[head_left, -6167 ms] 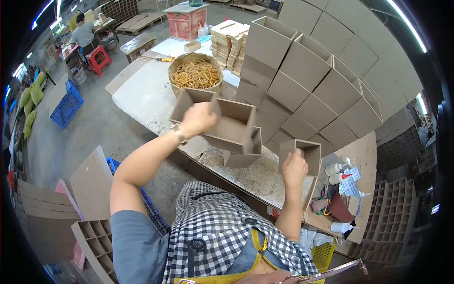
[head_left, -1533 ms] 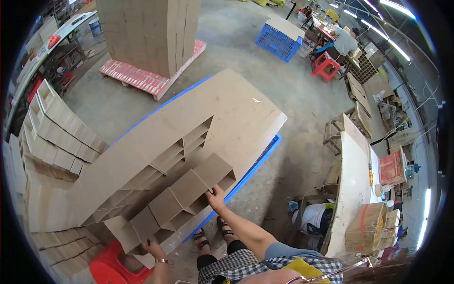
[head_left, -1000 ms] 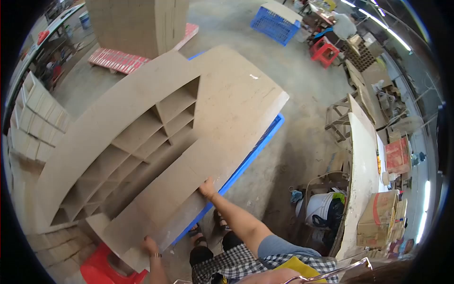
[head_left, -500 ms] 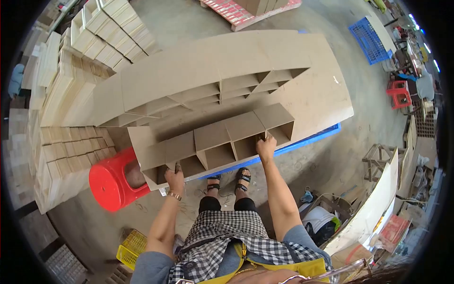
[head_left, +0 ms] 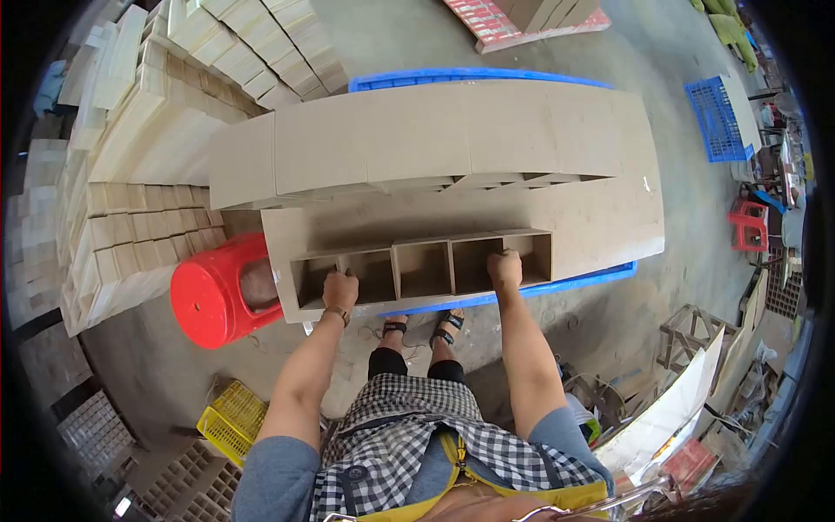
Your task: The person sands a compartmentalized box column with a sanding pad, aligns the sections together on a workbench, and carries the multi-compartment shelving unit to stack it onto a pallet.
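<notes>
A long brown cardboard divider (head_left: pixel 423 269) with a single row of several square cells lies at the near edge of a cardboard-topped table (head_left: pixel 600 217). Its cell openings face up toward me. My left hand (head_left: pixel 341 289) is closed on a partition near the divider's left end. Toward the right end, my right hand (head_left: pixel 504 271) grips another partition, its fingers wrapped over the top edge. Behind it on the same table rests a larger stack of cardboard dividers (head_left: pixel 417 135), standing on its side with cells toward me.
A red stool (head_left: pixel 209 296) stands beside the table's left end, near tall stacks of pale boxes (head_left: pixel 148 157). Blue plastic edging (head_left: pixel 591 274) shows under the tabletop. A yellow basket (head_left: pixel 233 420) sits on the floor at lower left. Blue crate (head_left: pixel 715 117) and red stool (head_left: pixel 748 224) are at right.
The single-row divider has tipped from lying with openings toward me to openings facing up. Both hands have kept their hold on it. The view has shifted too.
</notes>
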Tool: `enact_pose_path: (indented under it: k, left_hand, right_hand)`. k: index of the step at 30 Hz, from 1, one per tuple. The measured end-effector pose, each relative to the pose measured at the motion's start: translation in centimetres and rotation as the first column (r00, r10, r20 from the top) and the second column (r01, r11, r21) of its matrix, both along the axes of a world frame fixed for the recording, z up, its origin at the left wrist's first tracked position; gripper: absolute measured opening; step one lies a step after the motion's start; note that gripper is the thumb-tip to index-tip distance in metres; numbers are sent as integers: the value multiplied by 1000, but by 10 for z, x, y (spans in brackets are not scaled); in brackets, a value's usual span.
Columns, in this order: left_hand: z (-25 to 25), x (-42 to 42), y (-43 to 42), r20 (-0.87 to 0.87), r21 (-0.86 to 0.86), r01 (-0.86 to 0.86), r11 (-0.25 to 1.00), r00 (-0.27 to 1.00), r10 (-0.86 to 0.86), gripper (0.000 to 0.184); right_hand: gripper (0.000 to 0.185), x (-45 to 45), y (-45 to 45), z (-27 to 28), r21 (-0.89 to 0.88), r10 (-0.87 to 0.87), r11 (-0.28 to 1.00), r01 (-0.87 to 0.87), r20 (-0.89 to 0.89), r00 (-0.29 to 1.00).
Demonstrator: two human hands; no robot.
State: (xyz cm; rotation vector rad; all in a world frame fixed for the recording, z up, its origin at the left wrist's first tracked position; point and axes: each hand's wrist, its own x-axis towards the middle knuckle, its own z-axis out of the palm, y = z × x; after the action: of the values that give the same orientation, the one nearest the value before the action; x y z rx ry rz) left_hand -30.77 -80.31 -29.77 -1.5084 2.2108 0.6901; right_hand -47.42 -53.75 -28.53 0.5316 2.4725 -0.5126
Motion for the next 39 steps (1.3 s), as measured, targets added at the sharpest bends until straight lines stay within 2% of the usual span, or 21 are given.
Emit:
enact_pose_path:
  k: [5, 7, 10, 12, 13, 14, 17, 19, 20, 21, 22, 23, 24, 25, 27, 30, 32, 36, 39]
  left_hand:
    - [-11, 25, -3, -155, 9, 133, 991, 979, -130, 33]
    - [-6, 38, 2, -232, -35, 67, 997, 970, -73, 31]
    - [45, 63, 21, -307, 0, -49, 999, 950, 47, 27]
    - [87, 73, 27, -311, -3, -64, 998, 949, 60, 25]
    - [107, 78, 30, -385, -33, -65, 997, 922, 47, 25]
    - [127, 81, 33, -460, -65, -68, 996, 887, 31, 26]
    - [182, 83, 34, -604, -170, -86, 982, 796, -35, 26]
    - [216, 79, 29, -642, -169, -80, 982, 765, -48, 26]
    - [235, 68, 26, -820, -32, -148, 989, 569, 59, 24]
    - [265, 52, 24, -905, -20, -161, 987, 422, 50, 20]
    - [275, 39, 14, -948, -34, -142, 989, 318, 13, 19]
    - [284, 25, 4, -977, -53, -127, 991, 210, -25, 19]
    - [288, 7, -7, -988, -66, -122, 990, 145, -48, 19]
    - [288, -12, -19, -994, -78, -118, 990, 82, -69, 19]
    - [275, -50, -48, -994, -20, -91, 996, 112, -10, 18]
    - [259, -92, -62, -988, 110, -77, 991, 101, 118, 18]
    - [243, -106, -63, -988, 103, -98, 990, 108, 114, 18]
    - [214, -121, -63, -995, 75, -95, 993, 55, 80, 22]
    - [205, -130, -59, -989, 147, -87, 985, -21, 145, 23]
  right_hand:
    - [28, 8, 2, 6, 14, -2, 1000, 3, -84, 996]
    - [28, 32, 14, 16, -3, 2, 1000, -2, -154, 988]
    - [28, 67, 40, 27, -55, -25, 998, 14, -200, 979]
    - [27, 85, 44, 53, -321, -166, 947, 28, -411, 896]
    - [26, 87, 40, 77, -448, -252, 894, 7, -491, 834]
    - [26, 88, 37, 105, -532, -312, 846, 46, -422, 852]
    - [23, 77, 37, 139, -810, -553, 587, -13, -412, 725]
    - [31, 59, 31, 182, -701, -388, 682, -210, -590, 708]
    - [25, 49, 29, 197, -745, -426, 631, -215, -565, 707]
    - [23, 40, 20, 221, -710, -446, 699, -89, -530, 721]
    - [23, 38, -5, 280, -668, -426, 728, -156, -618, 660]
    - [26, 26, -11, 288, -639, -389, 715, -284, -701, 598]
    - [21, 11, -20, 300, -690, -447, 632, -352, -696, 561]
    - [15, -3, -30, 307, -767, -509, 525, -370, -631, 586]
    - [6, -45, -32, 300, -831, -413, 506, -231, -469, 781]
    - [8, -75, -52, 285, -934, -535, 292, -206, -338, 774]
    - [9, -83, -62, 276, -958, -605, 195, -211, -286, 743]
    - [13, -105, -53, 238, -938, -567, 209, -277, -347, 747]
    - [14, -110, -52, 232, -943, -585, 198, -267, -333, 739]
